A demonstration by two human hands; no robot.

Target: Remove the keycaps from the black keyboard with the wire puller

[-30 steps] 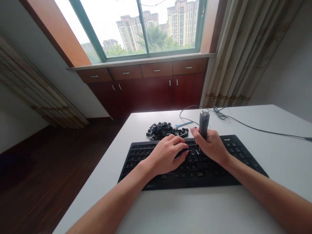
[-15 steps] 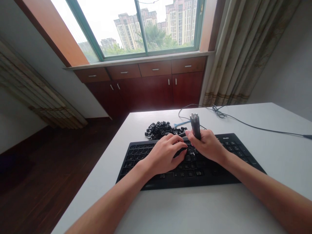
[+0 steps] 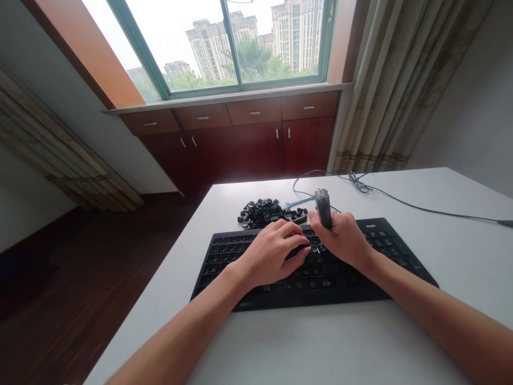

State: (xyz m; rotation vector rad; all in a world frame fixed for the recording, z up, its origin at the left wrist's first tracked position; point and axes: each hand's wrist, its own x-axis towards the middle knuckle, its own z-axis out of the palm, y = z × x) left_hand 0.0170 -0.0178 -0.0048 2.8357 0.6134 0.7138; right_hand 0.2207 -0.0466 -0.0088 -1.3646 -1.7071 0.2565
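Note:
A black keyboard (image 3: 256,306) lies on the white table, with bare key sockets over its left and middle part and keycaps on its number block. My left hand (image 3: 276,251) rests on the middle of it, fingers curved and thumb a little apart, nothing seen in them. Just to the right, my right hand (image 3: 343,238) is closed around the black handle of a keycap puller (image 3: 323,208). Its thin metal wires point down at the keys; whether they grip a keycap is hidden by my fingers. Behind the keyboard sits a heap of black keycaps (image 3: 260,212).
A blue tool (image 3: 298,202) lies behind the keyboard beside the heap. A thin black cable (image 3: 417,203) runs to the right over the white table (image 3: 312,347). Beyond the table stand red-brown cabinets (image 3: 256,149) under a window.
In my right hand the puller's handle has tilted, its top shifting slightly right and down. My left hand has hardly moved.

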